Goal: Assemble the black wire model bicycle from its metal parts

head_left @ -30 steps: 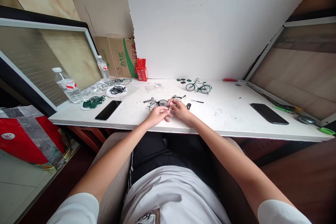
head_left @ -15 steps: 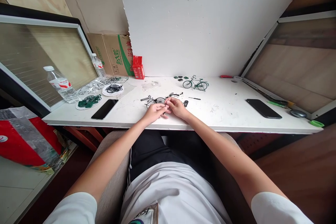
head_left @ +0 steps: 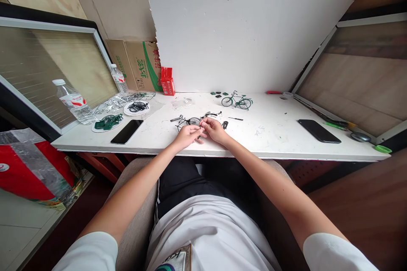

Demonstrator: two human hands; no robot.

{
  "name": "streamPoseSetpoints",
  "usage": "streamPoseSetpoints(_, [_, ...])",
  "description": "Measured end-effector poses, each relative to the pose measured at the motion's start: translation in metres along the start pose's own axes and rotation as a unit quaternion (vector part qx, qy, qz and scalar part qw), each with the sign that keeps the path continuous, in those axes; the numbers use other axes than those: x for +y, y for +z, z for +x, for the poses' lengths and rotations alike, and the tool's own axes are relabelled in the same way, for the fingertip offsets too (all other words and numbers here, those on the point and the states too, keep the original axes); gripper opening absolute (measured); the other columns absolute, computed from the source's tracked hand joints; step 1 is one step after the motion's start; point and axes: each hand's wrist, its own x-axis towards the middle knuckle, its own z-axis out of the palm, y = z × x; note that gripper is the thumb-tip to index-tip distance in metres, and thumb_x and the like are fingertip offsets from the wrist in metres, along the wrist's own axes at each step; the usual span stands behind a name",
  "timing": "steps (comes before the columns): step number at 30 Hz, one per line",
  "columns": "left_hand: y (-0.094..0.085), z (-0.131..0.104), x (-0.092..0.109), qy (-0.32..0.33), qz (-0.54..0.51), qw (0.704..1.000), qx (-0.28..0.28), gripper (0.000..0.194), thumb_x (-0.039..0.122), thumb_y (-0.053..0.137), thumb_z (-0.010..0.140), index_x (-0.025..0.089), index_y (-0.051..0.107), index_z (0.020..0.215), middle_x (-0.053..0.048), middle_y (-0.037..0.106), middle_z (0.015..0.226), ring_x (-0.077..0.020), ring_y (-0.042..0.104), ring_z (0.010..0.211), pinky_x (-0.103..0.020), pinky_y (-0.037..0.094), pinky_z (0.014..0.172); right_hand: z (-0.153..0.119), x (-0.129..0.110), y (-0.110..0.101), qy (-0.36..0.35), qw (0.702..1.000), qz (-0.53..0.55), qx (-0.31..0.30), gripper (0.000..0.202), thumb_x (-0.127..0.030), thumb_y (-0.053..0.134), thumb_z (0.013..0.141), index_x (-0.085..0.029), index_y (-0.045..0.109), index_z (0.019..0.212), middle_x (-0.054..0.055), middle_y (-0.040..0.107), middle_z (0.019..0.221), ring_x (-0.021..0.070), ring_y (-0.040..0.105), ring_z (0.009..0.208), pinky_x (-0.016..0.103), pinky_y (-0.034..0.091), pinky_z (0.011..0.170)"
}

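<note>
Far out to the left of the left hand (head_left: 187,136), a red bag (head_left: 12,165) with clear tape lies beside the counter (head_left: 276,139), and a framed panel (head_left: 57,72) leans at the counter's left end. Well to that hand's left stand 2 water bottles, the nearer bottle (head_left: 76,108) and the farther bottle (head_left: 119,80). Between them and the hand lie green parts (head_left: 108,122) on a white disc (head_left: 95,129), loose clear frames (head_left: 110,103), black parts (head_left: 138,106) on another disc (head_left: 127,110), and a dark phone (head_left: 127,131). Beyond, at the back, are a cardboard box (head_left: 135,65) and a small red carton (head_left: 168,81).

Just ahead of both fingertips lies a black spoked wheel assembly (head_left: 193,121), partly hidden by the fingers. The left hand and right hand (head_left: 213,130) are together, fingertips meeting on a small dark part (head_left: 200,127), too small to identify. Curved black pieces (head_left: 212,114) lie just past the right hand, a black piece (head_left: 225,125) just beside it, and a thin dark tool (head_left: 235,118) a little further right. Beyond that stands a green model bicycle (head_left: 237,100), in front of an upright white board (head_left: 254,38).

Well right of both hands are a black phone (head_left: 319,131), a green pen (head_left: 333,125), a grey rounded object (head_left: 360,136) and a green lid (head_left: 383,149).
</note>
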Motion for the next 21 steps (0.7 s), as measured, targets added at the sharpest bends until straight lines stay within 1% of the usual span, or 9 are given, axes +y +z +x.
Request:
streamPoseSetpoints(5, [-0.0012,0.0009,-0.0022,-0.001,0.005,1.0,-0.008,0.044,0.055,0.067,0.095,0.013,0.07,0.107,-0.019,0.08,0.109,-0.021,0.079,0.075,-0.024,0.041,0.056,-0.0007,-0.0026,0.0001,-0.006,1.0,-0.018,0.001,0.032,-0.053,0.056,0.1,-0.022,0.066,0.099,0.005,0.068,0.094,0.0207,0.064,0.086,0.034,0.052,0.079])
streamPoseSetpoints(11, [-0.0017,0.001,-0.003,-0.006,0.001,1.0,-0.011,0.043,0.053,0.067,0.096,0.013,0.071,0.112,-0.018,0.08,0.109,-0.0203,0.079,0.075,-0.023,0.041,0.057,-0.0024,-0.0069,0.0017,-0.031,0.998,-0.053,0.031,0.027,-0.047,0.056,0.101,-0.022,0.067,0.096,0.006,0.068,0.097,0.0217,0.064,0.091,0.036,0.051,0.085])
streamPoseSetpoints(17, [-0.0015,0.0012,-0.0021,-0.007,0.001,1.0,-0.009,0.043,0.053,0.067,0.096,0.013,0.072,0.111,-0.019,0.08,0.106,-0.0208,0.079,0.074,-0.023,0.04,0.056,-0.003,-0.006,0.002,-0.046,0.994,-0.083,0.054,0.029,-0.048,0.055,0.102,-0.022,0.068,0.095,0.007,0.067,0.099,0.0225,0.063,0.095,0.037,0.049,0.089])
streamPoseSetpoints(21, [-0.0013,0.001,-0.0015,-0.007,-0.001,1.0,-0.006,0.041,0.052,0.068,0.095,0.013,0.072,0.109,-0.018,0.081,0.105,-0.0211,0.079,0.074,-0.023,0.041,0.057,-0.0033,-0.0059,0.0021,-0.067,0.989,-0.104,0.079,0.03,-0.047,0.055,0.103,-0.022,0.069,0.096,0.008,0.066,0.102,0.0233,0.061,0.1,0.038,0.047,0.093])
